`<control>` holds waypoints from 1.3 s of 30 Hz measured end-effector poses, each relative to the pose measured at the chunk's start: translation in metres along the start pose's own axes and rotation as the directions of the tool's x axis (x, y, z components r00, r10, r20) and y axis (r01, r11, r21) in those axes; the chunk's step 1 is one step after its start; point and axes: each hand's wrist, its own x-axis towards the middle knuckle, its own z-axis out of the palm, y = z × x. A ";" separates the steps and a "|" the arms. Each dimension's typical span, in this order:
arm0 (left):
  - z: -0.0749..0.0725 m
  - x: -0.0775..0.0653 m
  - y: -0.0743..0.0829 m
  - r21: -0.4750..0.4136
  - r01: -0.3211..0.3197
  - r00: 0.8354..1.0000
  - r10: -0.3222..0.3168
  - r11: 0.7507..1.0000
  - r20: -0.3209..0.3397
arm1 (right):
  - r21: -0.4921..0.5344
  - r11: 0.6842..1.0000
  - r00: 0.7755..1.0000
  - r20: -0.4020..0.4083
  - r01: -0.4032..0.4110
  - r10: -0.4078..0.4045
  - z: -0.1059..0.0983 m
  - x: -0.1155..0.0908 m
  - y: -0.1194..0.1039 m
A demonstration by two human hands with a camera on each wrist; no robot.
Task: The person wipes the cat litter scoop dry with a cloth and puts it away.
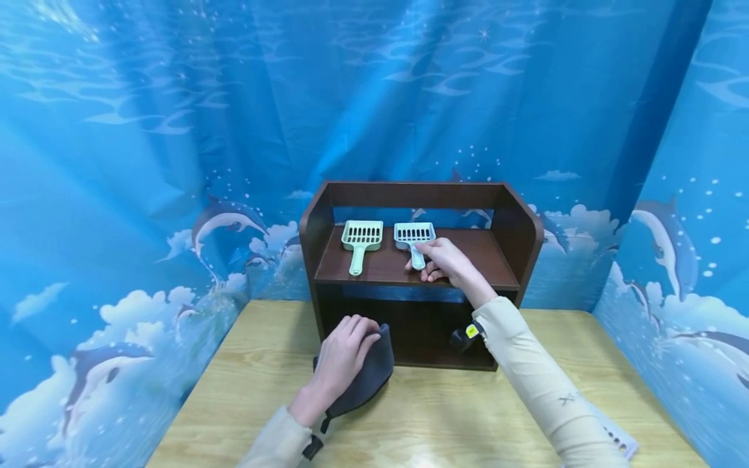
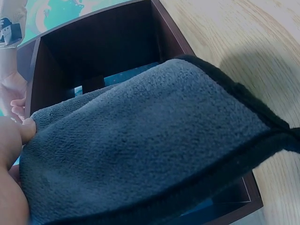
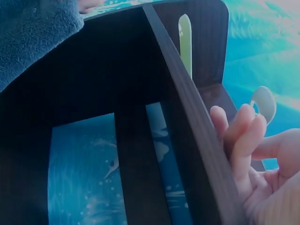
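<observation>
Dark grey cloth with black edging [image 1: 379, 365] is hanging in the left hand [image 1: 345, 348], and I am watching this through the cameras from far away. This hand is grasping the cloth near its upper edge; in the left wrist view I am seeing the thumb pressing on the fabric. The cloth is hanging in front of the lower left part of a dark brown wooden shelf unit [image 1: 526, 234].

The right hand [image 1: 447, 261] is pinching the handle of a light blue slotted scoop [image 1: 413, 241]. The thumb is lying on the top of the handle, and the other fingers are bending below it, close to the front edge of the upper board [image 1: 474, 257]. The blue scoop is over this board, about its middle, and its handle is pointing toward the person. I cannot tell if its pan is touching the wood.

To the left of it, well apart from the hand, a light green slotted scoop [image 1: 361, 242] is lying on the same board, its handle also pointing to the front.

The shelf unit is standing on a pale wooden table [image 1: 445, 416]. A white object with dark holes [image 1: 621, 443] is showing partly beside the right sleeve [image 1: 538, 370]. Behind everything, a blue curtain with printed dolphins [image 1: 146, 195] is hanging.
</observation>
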 end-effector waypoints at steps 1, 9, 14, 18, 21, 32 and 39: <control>0.001 0.000 0.000 0.000 -0.003 1.000 0.003 1.000 -0.003 | -0.003 1.000 1.000 -0.004 -0.006 0.006 -0.002 0.001 0.001; 0.004 0.001 0.003 -0.006 0.005 1.000 -0.005 1.000 0.000 | -0.115 0.993 0.999 -0.029 -0.025 0.022 -0.013 -0.004 0.003; 0.005 0.001 0.005 -0.017 0.011 1.000 -0.011 1.000 0.007 | -0.224 0.975 0.999 -0.052 -0.004 -0.008 -0.021 -0.016 0.003; 0.006 0.001 0.005 -0.021 0.016 1.000 -0.016 1.000 0.009 | -0.254 0.967 0.995 -0.084 0.035 -0.058 -0.028 -0.028 0.005; 0.007 0.001 0.005 -0.027 0.024 1.000 -0.023 0.999 0.010 | -0.254 0.964 0.984 -0.137 0.075 -0.113 -0.033 -0.037 0.009; 0.008 0.001 0.007 -0.051 0.040 0.999 -0.041 0.998 -0.011 | -0.135 0.914 0.857 -0.318 0.383 -0.406 -0.042 -0.079 0.044; 0.009 0.001 0.009 -0.055 0.034 0.999 -0.035 0.998 -0.017 | -0.093 0.882 0.838 -0.280 0.461 -0.468 -0.037 -0.111 0.079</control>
